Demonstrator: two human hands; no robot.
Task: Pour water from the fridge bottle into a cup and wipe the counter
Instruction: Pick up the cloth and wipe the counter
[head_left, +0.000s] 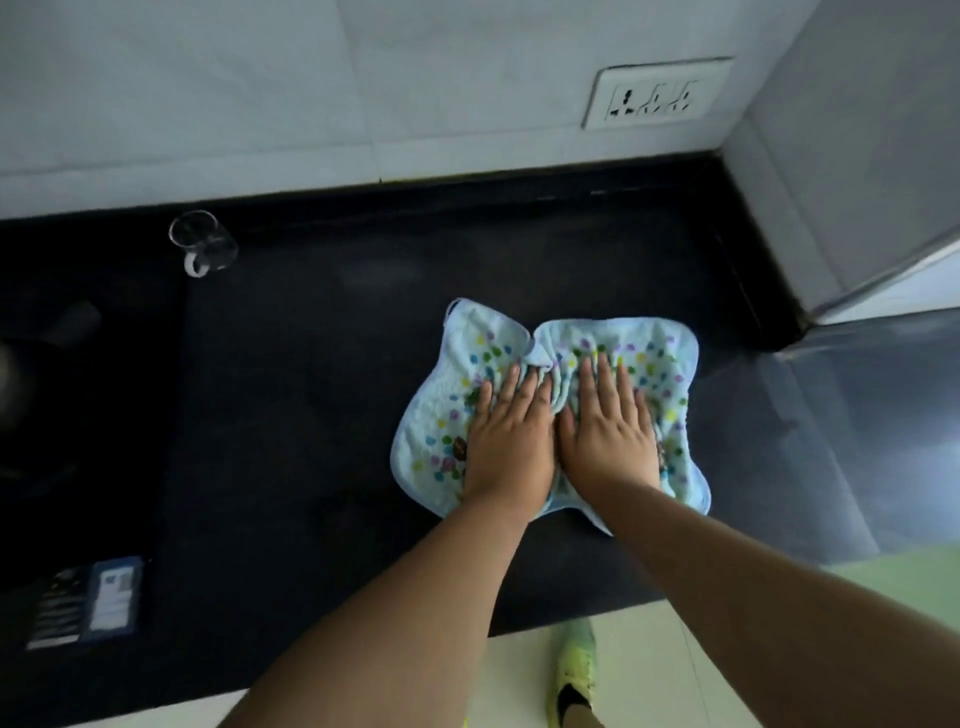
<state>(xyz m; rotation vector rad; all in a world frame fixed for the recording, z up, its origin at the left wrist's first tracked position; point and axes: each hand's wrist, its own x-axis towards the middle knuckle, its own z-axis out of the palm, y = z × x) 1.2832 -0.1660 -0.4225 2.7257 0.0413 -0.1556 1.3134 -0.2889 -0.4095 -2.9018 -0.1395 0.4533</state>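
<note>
Far left of the black counter (311, 415): a dark blurred object (36, 374), can't tell what it was. Near the front edge below it, a blue printed packet (111, 597) lay flat. Toward the back wall, a clear glass cup (203, 243) with a handle stood upright, well apart from both hands; couldn't tell from this view whether it held water.

Centre-right: a light blue cloth (550, 410) with coloured dots lay spread on the counter, bunched into folds along the middle. Left hand (511, 441) lay flat on it, palm down, fingers extended and pressing, grip not closed on anything. Right hand (608, 431) was the same: flat, palm down, fingers straight, just beside the left, thumbs nearly touching. Cloth stuck out past both hands on every side, most of it ahead of the fingertips and to the right.

On the back wall, upper right, a white socket plate (657, 96). Right edge: a grey appliance body (857, 156), counter butting against it. Below the counter edge, a yellow-green shoe (574, 670) on the pale floor (649, 670).
</note>
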